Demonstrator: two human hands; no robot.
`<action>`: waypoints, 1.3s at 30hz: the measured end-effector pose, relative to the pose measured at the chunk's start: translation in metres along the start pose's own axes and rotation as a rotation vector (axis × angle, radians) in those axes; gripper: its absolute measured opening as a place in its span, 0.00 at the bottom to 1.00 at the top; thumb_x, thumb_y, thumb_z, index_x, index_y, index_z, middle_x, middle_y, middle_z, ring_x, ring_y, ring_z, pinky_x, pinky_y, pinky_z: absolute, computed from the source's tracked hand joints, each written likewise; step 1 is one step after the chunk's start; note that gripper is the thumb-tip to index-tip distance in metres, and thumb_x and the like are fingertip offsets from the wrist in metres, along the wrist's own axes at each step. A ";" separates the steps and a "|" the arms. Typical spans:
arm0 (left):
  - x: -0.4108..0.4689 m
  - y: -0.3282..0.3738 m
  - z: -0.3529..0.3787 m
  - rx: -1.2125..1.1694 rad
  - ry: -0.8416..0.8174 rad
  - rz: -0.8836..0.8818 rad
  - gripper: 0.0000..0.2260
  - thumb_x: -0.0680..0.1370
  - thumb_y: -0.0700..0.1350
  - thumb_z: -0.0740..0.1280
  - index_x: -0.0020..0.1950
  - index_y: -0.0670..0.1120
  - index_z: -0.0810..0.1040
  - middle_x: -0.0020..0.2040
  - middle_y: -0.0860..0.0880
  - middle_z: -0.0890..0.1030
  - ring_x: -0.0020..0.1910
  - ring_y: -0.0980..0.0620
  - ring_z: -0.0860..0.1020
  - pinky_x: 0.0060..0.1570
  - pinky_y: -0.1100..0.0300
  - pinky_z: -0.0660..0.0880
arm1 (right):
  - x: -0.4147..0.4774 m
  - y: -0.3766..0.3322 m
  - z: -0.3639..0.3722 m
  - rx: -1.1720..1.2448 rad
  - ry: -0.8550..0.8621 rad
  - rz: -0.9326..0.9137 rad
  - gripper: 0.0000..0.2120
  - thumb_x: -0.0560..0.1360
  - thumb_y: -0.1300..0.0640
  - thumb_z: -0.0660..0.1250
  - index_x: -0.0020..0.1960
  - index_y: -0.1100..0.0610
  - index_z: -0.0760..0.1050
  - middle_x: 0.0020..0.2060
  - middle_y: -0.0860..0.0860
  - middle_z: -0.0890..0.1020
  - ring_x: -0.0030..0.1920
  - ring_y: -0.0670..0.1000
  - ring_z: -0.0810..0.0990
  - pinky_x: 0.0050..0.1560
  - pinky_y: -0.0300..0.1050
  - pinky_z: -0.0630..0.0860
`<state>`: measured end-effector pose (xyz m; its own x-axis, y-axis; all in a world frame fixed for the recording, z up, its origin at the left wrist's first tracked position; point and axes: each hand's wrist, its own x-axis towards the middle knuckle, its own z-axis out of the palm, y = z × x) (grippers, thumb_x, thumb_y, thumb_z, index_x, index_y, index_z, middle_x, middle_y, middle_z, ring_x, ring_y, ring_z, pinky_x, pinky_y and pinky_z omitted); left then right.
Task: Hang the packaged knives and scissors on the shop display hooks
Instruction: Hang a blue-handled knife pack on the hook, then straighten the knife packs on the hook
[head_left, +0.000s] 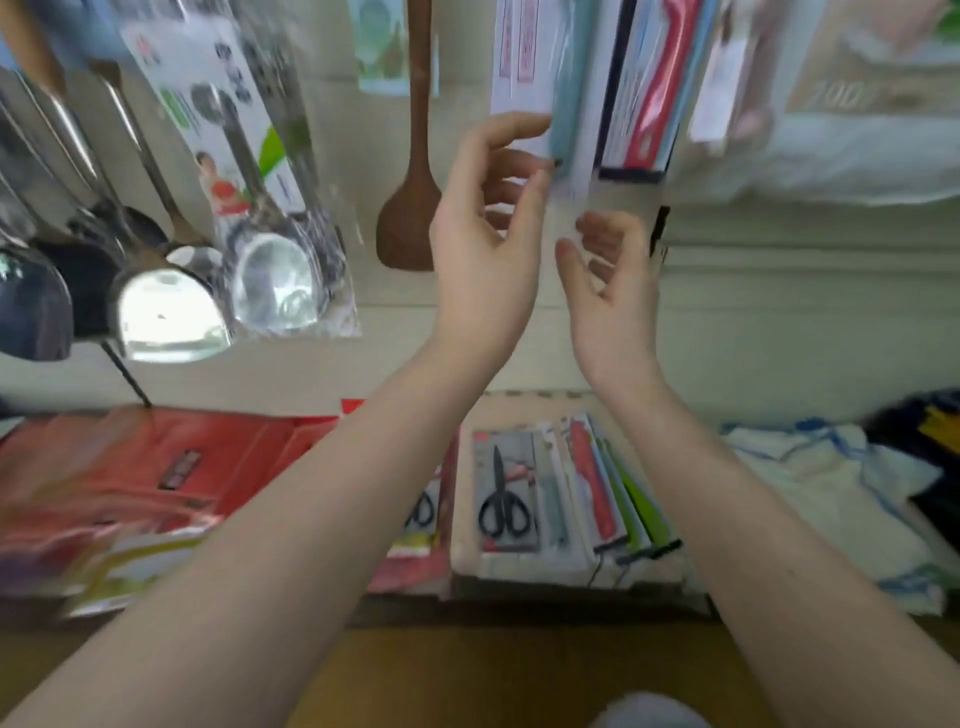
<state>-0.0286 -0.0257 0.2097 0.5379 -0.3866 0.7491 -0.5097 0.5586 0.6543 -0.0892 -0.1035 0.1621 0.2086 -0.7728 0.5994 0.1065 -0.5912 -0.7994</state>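
Cream wall panel (779, 291) carries the hanging stock: steel ladles (171, 312) at its left edge, a wooden spatula (410, 208) in the middle, packaged knives (639, 88) along its top right. Below, a pale tray (519, 571) holds packaged scissors (504, 493) and more carded knives (597, 478). Both hands are raised to the wall. The left hand (488, 249) pinches the bottom of a teal-handled knife pack (569, 93) between thumb and fingertips; the right hand (613, 280) is loosely open just below, holding nothing.
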 end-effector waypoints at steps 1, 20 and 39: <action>-0.008 -0.008 -0.002 0.007 0.000 -0.017 0.09 0.76 0.32 0.62 0.55 0.40 0.74 0.40 0.53 0.75 0.40 0.59 0.74 0.41 0.64 0.72 | -0.006 0.011 0.001 -0.011 -0.007 0.039 0.10 0.75 0.57 0.64 0.55 0.55 0.69 0.53 0.51 0.76 0.56 0.51 0.76 0.59 0.46 0.72; -0.145 -0.116 -0.028 0.141 0.122 -0.511 0.10 0.77 0.37 0.63 0.55 0.49 0.73 0.42 0.54 0.77 0.41 0.56 0.76 0.39 0.62 0.74 | -0.131 0.204 -0.016 -0.895 -0.551 0.662 0.12 0.77 0.54 0.61 0.50 0.63 0.74 0.45 0.58 0.79 0.45 0.58 0.78 0.37 0.44 0.69; -0.157 -0.115 -0.033 0.195 0.012 -0.564 0.05 0.78 0.41 0.65 0.52 0.46 0.75 0.47 0.52 0.80 0.48 0.55 0.79 0.48 0.56 0.78 | -0.126 0.194 -0.019 -1.206 -0.486 0.492 0.12 0.74 0.55 0.68 0.54 0.61 0.74 0.55 0.59 0.77 0.52 0.58 0.78 0.44 0.48 0.75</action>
<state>-0.0324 -0.0053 0.0133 0.7684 -0.5753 0.2804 -0.2569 0.1239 0.9585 -0.1133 -0.1250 -0.0679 0.3194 -0.9476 -0.0034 -0.9192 -0.3090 -0.2443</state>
